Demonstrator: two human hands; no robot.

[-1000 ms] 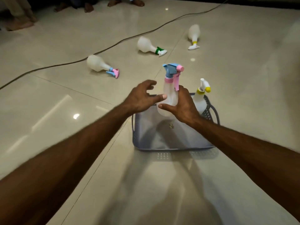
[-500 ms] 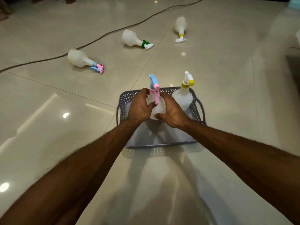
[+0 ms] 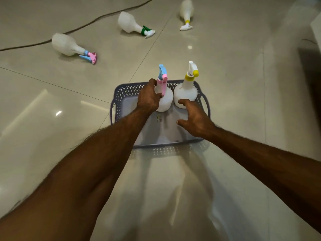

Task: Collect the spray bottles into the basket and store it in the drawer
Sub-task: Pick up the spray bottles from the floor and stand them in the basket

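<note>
**Right hand off the pink-and-blue bottle; two bottles standing in the basket**

Since half a second ago the right hand (image 3: 195, 119) is no longer gripping the pink-and-blue bottle (image 3: 164, 100); it is now hovering over the basket floor with fingers spread and loosely curled, holding nothing, one fingertip just beside the base of the yellow-capped bottle (image 3: 185, 93). Whether that fingertip is touching the bottle cannot be told. The pink-and-blue bottle is now standing lower, at the basket's far end.

Tiled floor (image 3: 234, 70) is lying under everything, glossy, with light spots reflecting to the left of the left arm.

Grey perforated basket (image 3: 126, 92) is sitting on the floor directly beneath both hands, handles at either side.

Left hand (image 3: 149, 98) is gripping the pink-and-blue bottle from its left side, fingers curled around the body and neck. The bottle is standing upright, between the two hands.

The yellow-capped bottle is standing upright just beyond the right hand, beside the held one, the two bodies nearly touching.

Well beyond the hands, three bottles are lying on their sides: a pink-trigger bottle (image 3: 69, 46) far to the left, a green-collared bottle (image 3: 129, 23) ahead, a yellow-collared bottle (image 3: 186, 11) farthest.

Dark cable (image 3: 41, 42) is running across the floor behind the pink-trigger bottle.
</note>
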